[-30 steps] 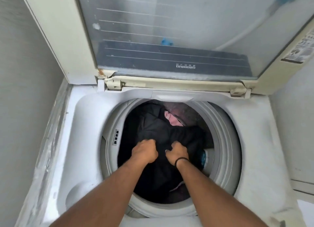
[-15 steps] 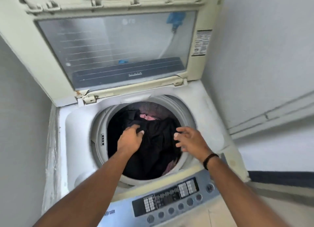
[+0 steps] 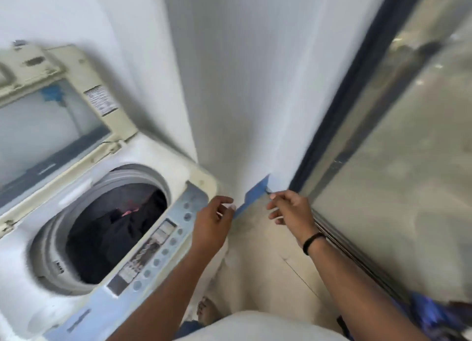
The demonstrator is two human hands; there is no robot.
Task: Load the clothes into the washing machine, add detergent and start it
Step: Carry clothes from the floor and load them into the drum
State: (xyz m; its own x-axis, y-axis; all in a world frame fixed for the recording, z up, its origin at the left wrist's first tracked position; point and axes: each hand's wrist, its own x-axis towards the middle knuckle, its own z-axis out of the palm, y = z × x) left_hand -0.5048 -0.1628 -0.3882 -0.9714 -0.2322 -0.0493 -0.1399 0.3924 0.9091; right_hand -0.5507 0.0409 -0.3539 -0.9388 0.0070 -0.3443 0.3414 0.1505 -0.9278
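A white top-loading washing machine stands at the left with its lid raised against the wall. Dark clothes with a bit of pink fabric lie inside the drum. The blue-grey control panel runs along the machine's front edge. My left hand hovers just right of the panel, fingers loosely curled, holding nothing. To its right, my right hand, a black band on its wrist, hangs in the air above the floor, fingers relaxed and empty. No detergent is in view.
A white wall rises right of the machine, with a blue strip at its base. A dark-framed glass sliding door fills the right side. Beige floor tiles lie below. Something blue sits at the bottom right, blurred.
Both hands have come out of the drum and moved right, past the control panel. The view has swung right toward the wall and glass door.
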